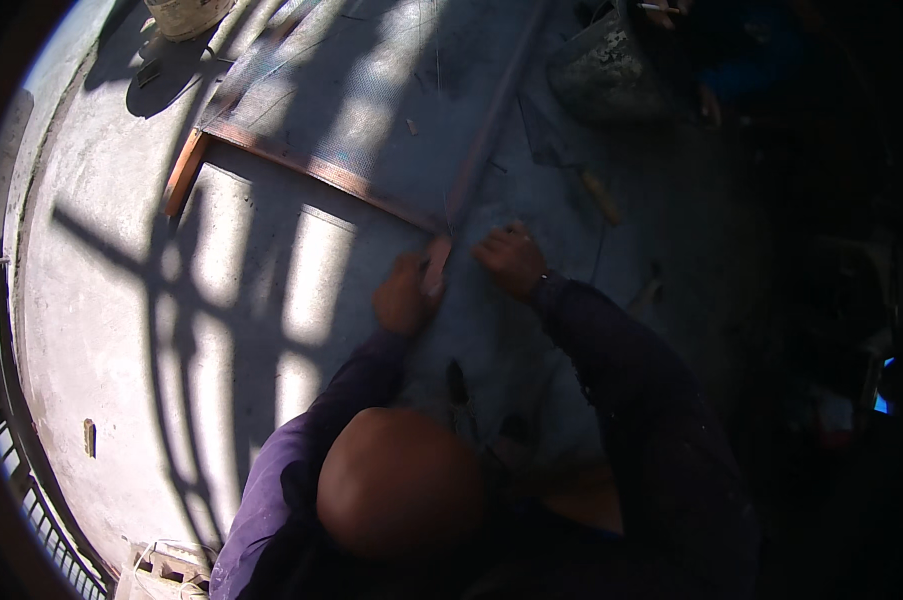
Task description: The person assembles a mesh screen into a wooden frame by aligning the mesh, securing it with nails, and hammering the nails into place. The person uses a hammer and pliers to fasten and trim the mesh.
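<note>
A wooden frame [311, 172] with fine wire mesh [321, 110] stretched over it lies on the floor ahead of me. Its near right corner ends in a short wooden stub [437, 262], and my left hand [403, 295] is wrapped round that stub. Just right of the corner, my right hand [512, 262] has its fingers curled in. Shade hides whatever may be between those fingers. A thin loose wire [439, 80] runs up from the corner over the mesh. Another stub [186, 175] sticks out at the frame's left corner.
A dirty bucket [611, 75] stands at the far right beside another person's hand [661, 12]. Nearer lies a tool with a yellowish handle [599, 196]. A dark tool [458, 385] rests before my knee [401, 480]. Another bucket [186, 15], a railing [11, 440] and a hollow block [171, 565] are leftward.
</note>
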The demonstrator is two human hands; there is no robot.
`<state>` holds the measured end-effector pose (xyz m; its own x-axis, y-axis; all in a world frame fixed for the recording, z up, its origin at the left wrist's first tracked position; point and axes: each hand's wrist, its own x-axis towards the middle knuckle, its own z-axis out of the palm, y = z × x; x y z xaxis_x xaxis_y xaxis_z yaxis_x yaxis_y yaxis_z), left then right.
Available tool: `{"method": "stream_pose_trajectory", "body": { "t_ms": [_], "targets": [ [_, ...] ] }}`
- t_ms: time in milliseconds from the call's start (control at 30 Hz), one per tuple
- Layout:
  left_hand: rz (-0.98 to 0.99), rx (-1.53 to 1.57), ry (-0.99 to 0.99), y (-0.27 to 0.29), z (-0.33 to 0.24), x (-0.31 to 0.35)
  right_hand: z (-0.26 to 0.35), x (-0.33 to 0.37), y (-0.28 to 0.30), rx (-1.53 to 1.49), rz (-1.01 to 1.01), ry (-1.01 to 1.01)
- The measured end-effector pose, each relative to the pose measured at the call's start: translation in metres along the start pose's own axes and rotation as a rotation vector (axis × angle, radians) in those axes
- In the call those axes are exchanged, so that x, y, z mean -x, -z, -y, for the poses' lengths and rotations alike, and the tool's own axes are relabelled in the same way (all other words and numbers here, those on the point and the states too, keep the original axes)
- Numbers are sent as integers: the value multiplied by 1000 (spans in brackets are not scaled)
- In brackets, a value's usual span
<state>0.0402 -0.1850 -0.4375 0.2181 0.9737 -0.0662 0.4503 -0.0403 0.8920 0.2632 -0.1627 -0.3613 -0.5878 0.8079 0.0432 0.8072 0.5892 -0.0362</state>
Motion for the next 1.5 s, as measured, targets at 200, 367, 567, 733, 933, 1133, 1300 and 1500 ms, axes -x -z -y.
{"method": "stream_pose_trajectory", "body": {
  "t_ms": [200,367,567,733,933,1133,1300,1500],
  "targets": [
    [26,-53,21,8,-8,1,48,-13,-5,-113,95,-248],
    [-12,-107,-4,7,-12,0,58,-23,8,-108,158,-367],
    [26,-219,13,0,-15,-15,57,-34,19,-114,302,-390],
    [188,-131,11,23,-15,-39,68,-33,12,-31,312,-300],
    [502,-49,102,47,5,-51,95,-16,6,98,310,-258],
    [287,87,301,27,-2,-34,102,-11,8,108,266,-279],
    [277,127,263,32,-3,-34,101,-6,11,68,240,-295],
    [297,68,269,34,-4,-33,92,4,18,41,268,-360]
  ]
}}
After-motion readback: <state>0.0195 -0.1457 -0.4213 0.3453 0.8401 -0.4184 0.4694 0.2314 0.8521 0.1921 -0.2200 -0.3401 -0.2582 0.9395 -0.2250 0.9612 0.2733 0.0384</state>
